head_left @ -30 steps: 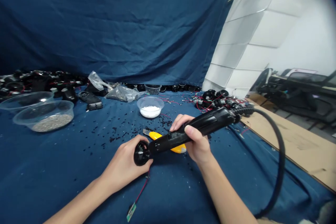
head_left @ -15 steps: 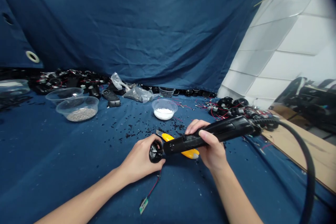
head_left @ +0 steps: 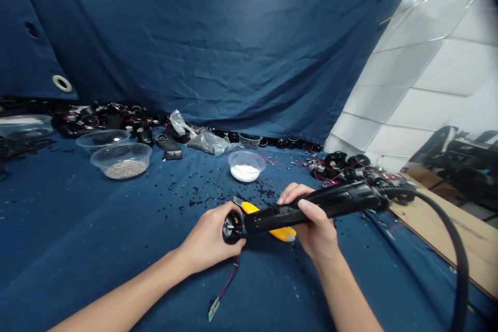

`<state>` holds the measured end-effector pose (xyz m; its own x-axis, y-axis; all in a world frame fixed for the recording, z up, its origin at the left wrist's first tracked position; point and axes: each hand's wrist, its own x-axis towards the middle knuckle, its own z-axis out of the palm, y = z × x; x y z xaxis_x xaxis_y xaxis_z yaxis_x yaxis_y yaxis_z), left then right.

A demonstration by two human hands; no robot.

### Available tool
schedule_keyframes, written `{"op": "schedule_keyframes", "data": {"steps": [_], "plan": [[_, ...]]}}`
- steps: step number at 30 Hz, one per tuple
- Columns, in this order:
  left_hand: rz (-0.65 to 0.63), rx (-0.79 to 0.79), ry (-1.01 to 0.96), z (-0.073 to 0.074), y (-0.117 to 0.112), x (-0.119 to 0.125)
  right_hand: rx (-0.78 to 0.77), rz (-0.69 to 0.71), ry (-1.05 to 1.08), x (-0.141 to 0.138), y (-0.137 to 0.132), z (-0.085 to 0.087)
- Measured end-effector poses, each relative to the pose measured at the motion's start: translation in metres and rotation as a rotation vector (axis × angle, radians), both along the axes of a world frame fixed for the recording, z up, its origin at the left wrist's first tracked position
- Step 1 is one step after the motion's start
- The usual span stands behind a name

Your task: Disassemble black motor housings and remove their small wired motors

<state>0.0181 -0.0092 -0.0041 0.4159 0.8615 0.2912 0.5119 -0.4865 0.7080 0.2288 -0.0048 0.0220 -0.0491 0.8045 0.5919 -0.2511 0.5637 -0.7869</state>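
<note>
My right hand (head_left: 316, 228) is wrapped round a long black tool handle (head_left: 342, 199) with a thick black cable (head_left: 455, 249) leaving its far end. My left hand (head_left: 210, 241) grips a small round black part (head_left: 232, 227) held against the handle's near tip. A thin red wire (head_left: 227, 280) hangs from the round part to a small green circuit board (head_left: 212, 309) lying on the blue cloth (head_left: 97, 238). Yellow-handled cutters (head_left: 268, 228) lie on the cloth just behind the handle.
A small cup of white granules (head_left: 246, 166) stands behind my hands. Clear bowls (head_left: 122, 160) sit at the left, one with grey bits. Black parts with red wires (head_left: 342, 163) are heaped along the back. Black crumbs litter the cloth. Cardboard (head_left: 447, 228) lies at the right.
The view has swung left and slightly up, so hands and tool sit further right in frame. Both hands keep their grips on the handle and the round part.
</note>
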Motion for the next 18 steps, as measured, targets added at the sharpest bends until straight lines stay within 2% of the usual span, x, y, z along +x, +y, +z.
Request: {"op": "schedule_keyframes", "data": {"steps": [13, 18], "plan": [[0.001, 0.022, 0.007, 0.0, 0.001, 0.001, 0.001, -0.016, 0.049, -0.002, -0.001, 0.002], [0.05, 0.075, -0.013, 0.01, -0.006, 0.0, -0.071, -0.064, 0.219, -0.001, 0.002, 0.005]]}}
